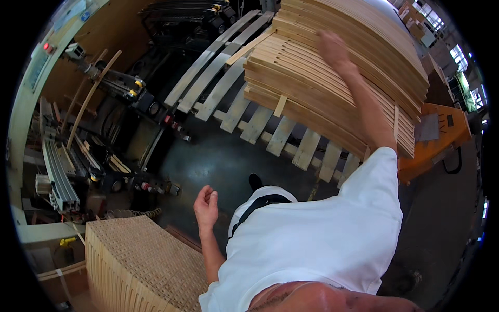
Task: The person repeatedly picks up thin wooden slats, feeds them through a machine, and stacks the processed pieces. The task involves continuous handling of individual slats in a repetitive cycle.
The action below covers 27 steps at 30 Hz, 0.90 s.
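My right arm stretches out over a tall stack of pale wooden strips (pixel 301 86), several of them showing rows of small holes or slots. My right hand (pixel 333 50) is at the upper part of this stack, where a higher tier rises behind it. The fingers are smeared, so whether they touch or grip a strip cannot be made out. My left hand (pixel 206 206) hangs in the air over the floor, left of my body, fingers curled together with nothing visible in them. Beneath the strips is a slatted wooden pallet (pixel 255 125).
A block of stacked wooden pieces with a patterned top (pixel 150 249) stands at the lower left, near my left forearm. Machinery with rails and clamps (pixel 127 88) fills the left side. An orange pallet truck (pixel 442 138) sits right of the pallet. One loose slat (pixel 249 47) juts out leftward.
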Tool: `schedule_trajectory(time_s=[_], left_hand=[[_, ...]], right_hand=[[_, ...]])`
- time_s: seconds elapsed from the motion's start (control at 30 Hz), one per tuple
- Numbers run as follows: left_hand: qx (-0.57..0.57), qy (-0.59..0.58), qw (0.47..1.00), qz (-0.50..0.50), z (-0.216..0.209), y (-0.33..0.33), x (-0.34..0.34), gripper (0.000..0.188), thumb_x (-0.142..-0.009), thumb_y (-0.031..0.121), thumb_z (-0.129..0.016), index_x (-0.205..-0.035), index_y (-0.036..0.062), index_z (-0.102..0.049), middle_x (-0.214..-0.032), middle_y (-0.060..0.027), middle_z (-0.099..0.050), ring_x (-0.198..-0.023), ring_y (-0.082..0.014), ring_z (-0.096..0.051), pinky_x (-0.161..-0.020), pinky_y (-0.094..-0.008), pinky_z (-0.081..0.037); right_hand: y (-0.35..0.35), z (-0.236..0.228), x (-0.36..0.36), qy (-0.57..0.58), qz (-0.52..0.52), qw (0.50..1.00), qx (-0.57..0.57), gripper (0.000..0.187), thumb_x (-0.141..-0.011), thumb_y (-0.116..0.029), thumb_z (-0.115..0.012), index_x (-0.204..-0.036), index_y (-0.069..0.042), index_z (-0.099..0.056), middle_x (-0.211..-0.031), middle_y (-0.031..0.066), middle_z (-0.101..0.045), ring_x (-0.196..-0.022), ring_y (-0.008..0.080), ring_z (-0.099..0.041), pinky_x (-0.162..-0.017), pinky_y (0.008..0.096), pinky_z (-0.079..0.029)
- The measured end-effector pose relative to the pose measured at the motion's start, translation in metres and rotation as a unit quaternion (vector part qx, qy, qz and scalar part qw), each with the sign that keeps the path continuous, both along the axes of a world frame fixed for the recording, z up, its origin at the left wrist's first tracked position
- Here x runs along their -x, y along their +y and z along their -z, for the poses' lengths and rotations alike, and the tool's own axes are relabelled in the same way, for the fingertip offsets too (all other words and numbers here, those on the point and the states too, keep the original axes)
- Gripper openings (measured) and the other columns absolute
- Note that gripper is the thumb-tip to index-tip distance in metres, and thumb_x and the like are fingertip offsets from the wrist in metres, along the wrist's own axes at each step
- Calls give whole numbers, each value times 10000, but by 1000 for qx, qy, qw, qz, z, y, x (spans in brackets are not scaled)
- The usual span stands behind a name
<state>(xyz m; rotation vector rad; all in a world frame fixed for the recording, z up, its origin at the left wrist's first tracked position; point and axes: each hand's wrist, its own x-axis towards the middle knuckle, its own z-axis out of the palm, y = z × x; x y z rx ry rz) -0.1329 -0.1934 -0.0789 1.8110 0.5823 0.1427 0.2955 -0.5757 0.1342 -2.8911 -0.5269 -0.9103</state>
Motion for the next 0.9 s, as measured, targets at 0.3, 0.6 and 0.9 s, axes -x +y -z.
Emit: schedule_trajectory(time_s=[0.3, 0.6, 0.9], left_hand=[[-56, 101, 990, 84, 52, 7, -47, 442, -907, 196, -703, -1263, -51, -614, -1082, -181, -718, -943, -220, -704, -838, -339, -558], [-64, 116, 982, 134, 57, 16, -115, 461, -898, 226, -710, -1267, -34, -616, -1078, -191, -725, -972, -270, -718, -864, -360, -559], [-136, 77, 986, 60, 67, 157, -178, 396, -888, 238, -716, -1188, -15, -662, -1025, -177, -734, -941, -272, -720, -844, -366, -558]], right_hand=[[-158, 67, -30, -59, 148, 987, 29, 188, -896, -164, -638, -1048, -57, -617, -1069, 152, -642, -1043, 364, -598, -922, 483, -472], [-162, 58, -27, -60, 75, 991, 95, 357, -898, -56, -637, -1253, -51, -607, -1090, 179, -644, -1034, 371, -603, -862, 477, -504], [-76, 5, -18, -3, -8, 997, 75, 459, -988, -35, -555, -1440, -103, -512, -1206, 160, -558, -1115, 323, -567, -899, 423, -514]])
